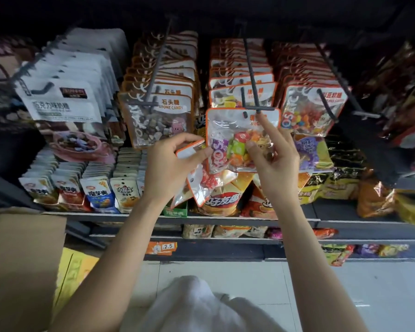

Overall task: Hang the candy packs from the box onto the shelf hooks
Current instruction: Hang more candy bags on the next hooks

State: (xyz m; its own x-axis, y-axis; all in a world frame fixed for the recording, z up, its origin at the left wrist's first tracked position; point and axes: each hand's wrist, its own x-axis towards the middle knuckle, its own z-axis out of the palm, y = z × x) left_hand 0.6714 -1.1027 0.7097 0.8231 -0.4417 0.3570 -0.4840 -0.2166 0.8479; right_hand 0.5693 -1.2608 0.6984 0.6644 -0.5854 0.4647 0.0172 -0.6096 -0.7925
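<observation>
1. Head view, progress: a candy pack [235, 140] is held up at the tip of the middle hook [250, 75], its punched hole level with the hook's end. Whether the hole is already threaded cannot be told, so this pack is judged as being hung, not yet hung.

2. The right hand [273, 159] is holding that pack: the thumb is pressed on its front, the index finger is stretched up to the hook's crossbar, and the other fingers are curled behind the pack.

3. The left hand [175, 164] is gripping spare packs [197, 185] of the same orange-edged kind, held low and just left of the raised pack. At least two are counted; more may be hidden in the bundle.

4. Done so far, as judged: the middle hook already carries a deep row of matching packs behind the raised one; the exact number cannot be counted.

5. Left to do: the raised pack is to be slid on, then the spare packs. A cardboard box [22, 259] is seen at lower left; its contents are not visible, so the remaining stock cannot be told.

6. Counts: four loaded hooks are seen across the upper row, the stone candy row [158, 116] among them, and two hands.
</observation>
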